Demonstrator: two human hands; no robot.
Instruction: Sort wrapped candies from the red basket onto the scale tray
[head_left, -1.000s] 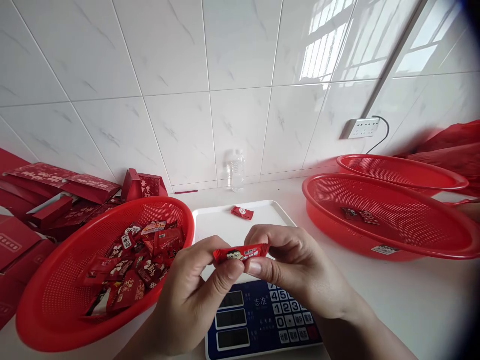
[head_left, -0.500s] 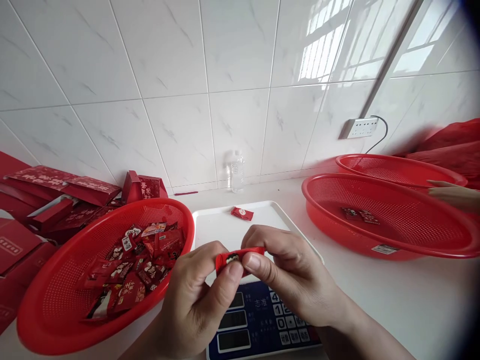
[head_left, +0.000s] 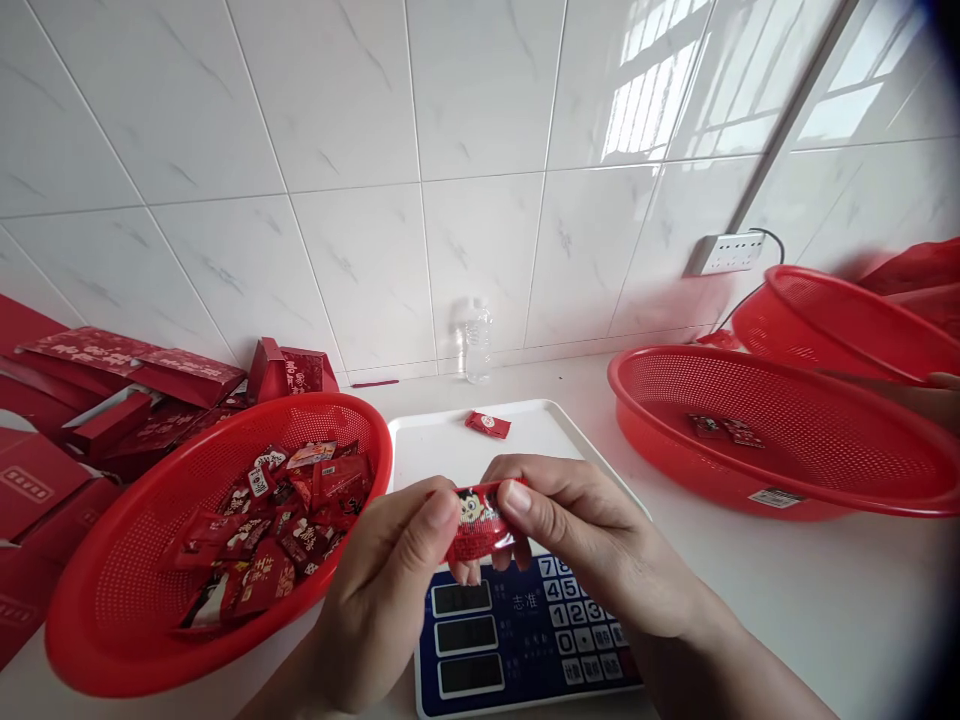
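Between my two hands is a small red snack packet (head_left: 484, 522) with a cartoon face printed on it. My left hand (head_left: 394, 570) pinches its left end, and my right hand (head_left: 581, 540) grips the right end with the thumb on top. Both hands are above a digital weighing scale (head_left: 517, 640) with a blue keypad panel and a white tray. Another red packet (head_left: 489, 425) lies on the tray's far part. To the left, a red perforated basket (head_left: 97, 590) holds many red packets (head_left: 277, 530).
On the right stands a red basket (head_left: 810, 480) with a few packets inside. Behind it another person's hand (head_left: 941, 385) holds a tilted red basket (head_left: 840, 325). A clear bottle (head_left: 478, 345) stands by the tiled wall, near a socket strip (head_left: 727, 254). Red boxes (head_left: 135, 400) are piled at left.
The packet in my hands has turned so its printed cartoon face shows more, and my thumbs have moved apart. At right, the other person's basket has been lifted and tilted.
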